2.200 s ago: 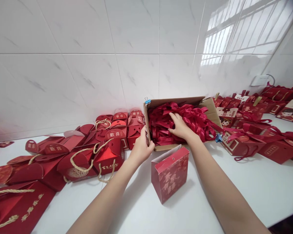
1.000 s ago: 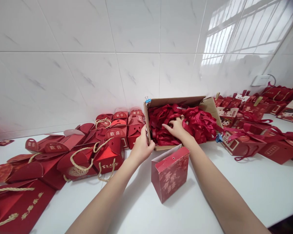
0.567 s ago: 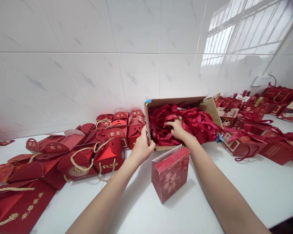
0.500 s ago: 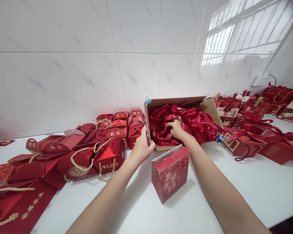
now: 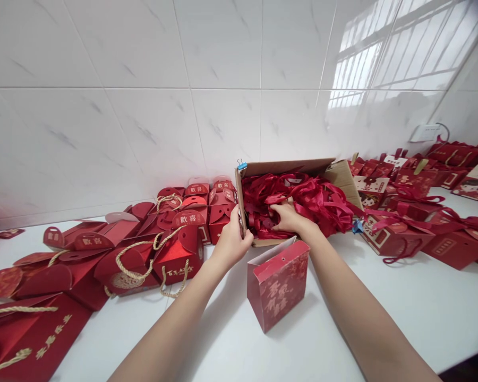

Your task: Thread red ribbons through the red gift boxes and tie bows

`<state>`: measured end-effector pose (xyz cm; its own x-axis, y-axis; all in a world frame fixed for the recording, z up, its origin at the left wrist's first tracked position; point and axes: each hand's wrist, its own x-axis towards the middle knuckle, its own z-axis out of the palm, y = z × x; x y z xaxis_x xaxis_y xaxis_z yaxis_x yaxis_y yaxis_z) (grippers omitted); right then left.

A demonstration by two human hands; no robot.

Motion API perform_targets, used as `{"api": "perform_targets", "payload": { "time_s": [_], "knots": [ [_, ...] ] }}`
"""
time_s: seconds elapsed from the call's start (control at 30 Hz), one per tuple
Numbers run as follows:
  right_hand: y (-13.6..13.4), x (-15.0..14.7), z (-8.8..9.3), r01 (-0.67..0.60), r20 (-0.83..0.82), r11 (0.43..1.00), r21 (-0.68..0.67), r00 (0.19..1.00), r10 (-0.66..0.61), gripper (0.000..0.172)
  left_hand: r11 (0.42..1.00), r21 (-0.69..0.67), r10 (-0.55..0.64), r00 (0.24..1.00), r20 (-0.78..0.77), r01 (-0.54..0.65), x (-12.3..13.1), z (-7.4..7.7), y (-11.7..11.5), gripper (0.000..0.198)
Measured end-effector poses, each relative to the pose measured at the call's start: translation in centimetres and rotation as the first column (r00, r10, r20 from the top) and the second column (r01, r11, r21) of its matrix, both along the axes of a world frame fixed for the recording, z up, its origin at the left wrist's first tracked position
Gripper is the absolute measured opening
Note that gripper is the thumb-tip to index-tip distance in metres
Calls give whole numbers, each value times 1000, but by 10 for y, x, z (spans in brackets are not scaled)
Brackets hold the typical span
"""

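The left hand (image 5: 233,236) has its fingers and thumb closed on the near left edge of an open cardboard box (image 5: 346,181), right of the frame's center. The right hand (image 5: 289,217) is inside that box, its fingers bent among a heap of dark red satin ribbons (image 5: 322,199); the fingertips are partly buried, so whether they pinch a ribbon I cannot tell. The ribbons fill most of the box's opening.

A blue binder clip (image 5: 242,166) sits on the box's far left corner, and a blue clip (image 5: 357,226) shows at its near right corner. Just in front of the box, at the lower center of the frame, a red paper gift box (image 5: 281,289) with pale printed characters stands upright on the white tabletop (image 5: 314,353), between the two forearms; a hole shows in its top strip.

Red gift boxes with rope handles (image 5: 175,260) crowd the tabletop from the lower left toward the center. At the right of the frame stand more red gift boxes (image 5: 456,241), some topped with red ribbon. Behind everything rises a marbled white tile wall (image 5: 143,53), with a window's reflection (image 5: 350,63) at the upper right.
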<state>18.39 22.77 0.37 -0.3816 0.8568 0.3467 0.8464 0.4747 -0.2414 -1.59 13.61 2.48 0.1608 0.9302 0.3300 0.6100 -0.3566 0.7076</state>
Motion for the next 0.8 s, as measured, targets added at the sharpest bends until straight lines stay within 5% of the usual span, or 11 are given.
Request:
{"api": "perform_targets", "payload": {
  "time_s": [0.43,0.8],
  "knots": [
    [2,-2,0,-84,-51,992,-97,995,80,20,1000,-15,7,1000,11,-7,0,1,1,69],
    [-3,-2,15,-116,-273,989,-92,958,87,8,999,-11,30,1000,-5,-30,-1,0,1,69]
  ]
}}
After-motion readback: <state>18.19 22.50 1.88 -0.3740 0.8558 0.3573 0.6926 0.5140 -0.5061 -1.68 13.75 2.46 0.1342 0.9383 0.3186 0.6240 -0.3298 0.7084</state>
